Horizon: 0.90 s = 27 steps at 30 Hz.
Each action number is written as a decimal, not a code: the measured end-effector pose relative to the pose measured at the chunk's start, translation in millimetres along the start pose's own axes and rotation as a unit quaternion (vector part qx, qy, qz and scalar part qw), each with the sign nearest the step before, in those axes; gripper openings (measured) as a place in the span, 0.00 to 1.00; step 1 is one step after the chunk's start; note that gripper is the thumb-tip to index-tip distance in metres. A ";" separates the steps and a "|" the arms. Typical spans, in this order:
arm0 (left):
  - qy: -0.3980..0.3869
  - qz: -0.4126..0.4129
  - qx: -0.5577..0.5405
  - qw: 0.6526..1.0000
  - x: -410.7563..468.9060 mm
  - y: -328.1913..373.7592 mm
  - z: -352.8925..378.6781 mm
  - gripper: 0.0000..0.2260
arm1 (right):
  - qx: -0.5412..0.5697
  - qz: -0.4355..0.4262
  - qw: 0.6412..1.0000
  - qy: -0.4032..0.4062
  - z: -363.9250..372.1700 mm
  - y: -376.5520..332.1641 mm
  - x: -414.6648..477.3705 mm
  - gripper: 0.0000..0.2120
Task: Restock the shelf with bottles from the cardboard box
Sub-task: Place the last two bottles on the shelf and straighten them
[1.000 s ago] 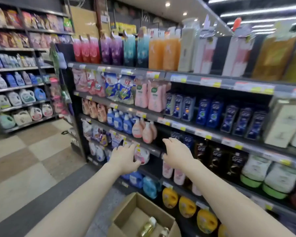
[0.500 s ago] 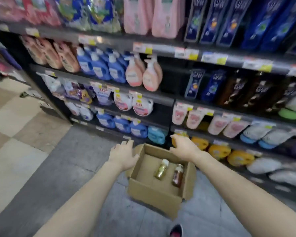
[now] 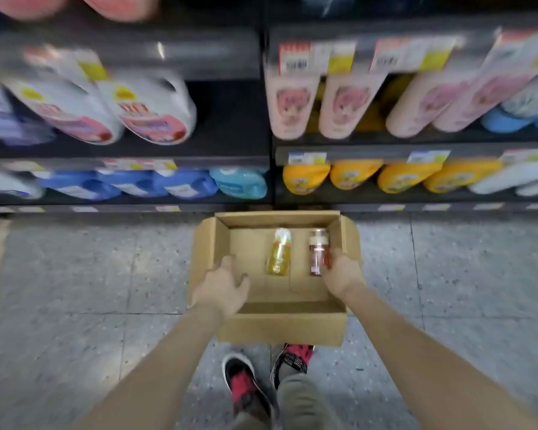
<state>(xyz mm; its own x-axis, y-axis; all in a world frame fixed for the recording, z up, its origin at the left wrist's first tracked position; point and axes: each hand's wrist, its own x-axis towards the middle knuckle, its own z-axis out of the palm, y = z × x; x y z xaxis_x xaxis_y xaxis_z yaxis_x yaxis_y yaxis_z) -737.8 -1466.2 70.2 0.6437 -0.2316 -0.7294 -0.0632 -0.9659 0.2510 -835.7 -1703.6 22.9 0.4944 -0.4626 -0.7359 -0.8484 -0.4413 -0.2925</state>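
An open cardboard box (image 3: pixel 280 327) sits on the floor in front of the shelf (image 3: pixel 125 162). Two small bottles lie side by side on its bottom. One is a yellow bottle (image 3: pixel 279 252) with a pale cap, the other a reddish-brown bottle (image 3: pixel 316 251) with a white cap. My right hand (image 3: pixel 342 274) curls around the lower right side of the reddish-brown bottle, which still rests on the box bottom. My left hand (image 3: pixel 222 285) hovers by the box's left wall, fingers apart and holding nothing, a short way left of the yellow bottle.
The low shelves carry blue jugs (image 3: pixel 180 186), yellow bottles (image 3: pixel 354 178), pink bottles (image 3: pixel 292 107) and white pouches (image 3: pixel 149 110), all blurred. My shoes (image 3: pixel 246 386) stand just behind the box on grey speckled floor tiles (image 3: pixel 90 265).
The view has dropped from the shelves down to the box. Both hands have come down from the box's far rim into it, and the right hand has closed on the reddish-brown bottle.
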 end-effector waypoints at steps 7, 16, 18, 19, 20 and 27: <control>-0.035 0.026 0.051 0.998 166.3 -26.9 119.8 0.28 | 0.041 0.111 0.990 0.071 104.7 39.3 147.1 0.17; -0.018 0.093 0.109 0.989 298.8 -50.6 245.1 0.23 | 0.034 0.167 0.977 0.131 217.5 85.4 267.6 0.35; -0.010 0.075 0.066 0.995 315.7 -51.7 256.8 0.24 | -0.002 0.157 0.973 0.167 228.7 94.5 277.5 0.34; -0.006 0.069 0.046 0.997 322.5 -51.4 260.9 0.26 | -0.005 0.147 0.971 0.190 230.8 97.4 280.9 0.32; -0.004 0.066 0.032 0.997 328.4 -50.5 264.4 0.27 | 0.004 0.132 0.969 0.209 232.3 99.2 283.8 0.30; -0.031 0.054 -0.029 0.998 350.5 -41.1 279.3 0.29 | 0.177 0.057 0.953 0.239 236.5 93.0 291.2 0.18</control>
<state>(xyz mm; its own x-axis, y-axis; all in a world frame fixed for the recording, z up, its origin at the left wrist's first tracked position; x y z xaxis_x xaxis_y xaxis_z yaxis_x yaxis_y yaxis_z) -722.5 -1539.9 -373.5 0.5868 -0.3416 -0.7341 -0.0833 -0.9273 0.3649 -815.4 -1697.5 -363.1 0.3535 -0.8266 -0.4380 -0.8705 -0.1192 -0.4775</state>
